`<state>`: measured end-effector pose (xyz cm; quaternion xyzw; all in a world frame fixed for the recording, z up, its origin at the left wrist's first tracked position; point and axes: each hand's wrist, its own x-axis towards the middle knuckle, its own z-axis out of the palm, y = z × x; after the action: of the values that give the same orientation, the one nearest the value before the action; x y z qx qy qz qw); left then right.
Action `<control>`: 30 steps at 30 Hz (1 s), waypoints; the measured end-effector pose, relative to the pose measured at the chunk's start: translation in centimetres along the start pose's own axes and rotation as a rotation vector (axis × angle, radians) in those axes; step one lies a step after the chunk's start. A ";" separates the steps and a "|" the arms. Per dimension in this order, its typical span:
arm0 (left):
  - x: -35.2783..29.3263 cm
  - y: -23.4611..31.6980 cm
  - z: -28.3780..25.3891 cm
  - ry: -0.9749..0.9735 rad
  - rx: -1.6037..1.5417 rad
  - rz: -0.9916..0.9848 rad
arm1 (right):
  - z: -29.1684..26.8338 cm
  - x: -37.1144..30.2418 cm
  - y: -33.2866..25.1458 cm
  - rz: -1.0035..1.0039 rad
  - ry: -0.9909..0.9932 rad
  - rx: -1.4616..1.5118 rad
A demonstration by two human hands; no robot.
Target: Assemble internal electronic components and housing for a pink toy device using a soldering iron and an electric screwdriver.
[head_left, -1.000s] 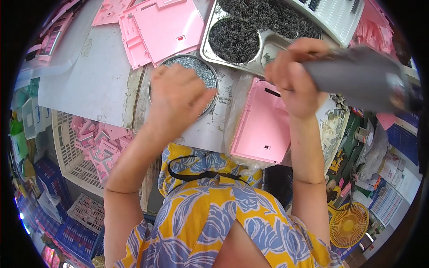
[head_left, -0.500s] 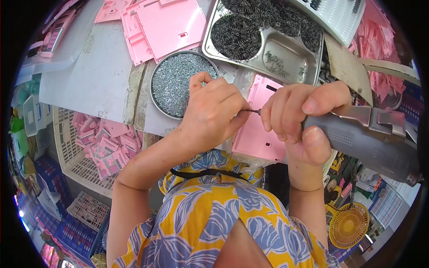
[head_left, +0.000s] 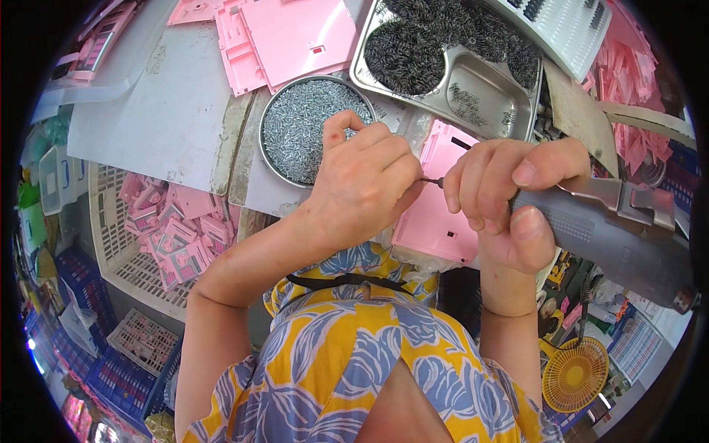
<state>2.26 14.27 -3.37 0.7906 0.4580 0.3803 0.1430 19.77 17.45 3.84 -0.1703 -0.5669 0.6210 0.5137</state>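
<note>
In my right hand [head_left: 509, 199] is a grey electric screwdriver [head_left: 602, 229], its body running off to the right and the fingers wrapped round its front end. The thin dark bit [head_left: 433, 181] points left and meets the pinched fingertips of my left hand [head_left: 369, 173]. Whatever sits between those fingertips is hidden. Beneath both hands lies a flat pink plastic panel [head_left: 436, 225] with small slots, partly covered by them. Just behind my left hand stands a round metal dish [head_left: 264, 140] full of small silvery screws [head_left: 303, 122].
A steel tray [head_left: 528, 122] with dark springs [head_left: 406, 55] stands behind the panel. More pink panels [head_left: 292, 40] lie at the back left. Below them, a white basket [head_left: 111, 244] holds pink parts [head_left: 185, 244]. A yellow round fan-like grille [head_left: 574, 374] is at lower right.
The whole scene has shifted slightly right in the picture. My left fingertips stay at the bit's tip, and my right hand keeps its grip on the screwdriver.
</note>
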 end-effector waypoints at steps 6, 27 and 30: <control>-0.3 -3.1 -3.8 -0.131 0.334 -0.190 | -1.3 -0.7 1.6 0.014 0.018 -0.071; -1.5 0.0 -0.7 -0.075 -0.132 -0.005 | 0.4 -0.5 -0.9 0.033 -0.033 -0.040; -1.5 0.6 -0.2 -0.011 -0.229 -0.017 | 1.2 -1.0 -1.3 0.043 0.004 -0.035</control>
<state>2.04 12.65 -3.56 0.7674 0.4173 0.4246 0.2382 19.86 15.77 4.96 -0.1928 -0.5730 0.6216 0.4982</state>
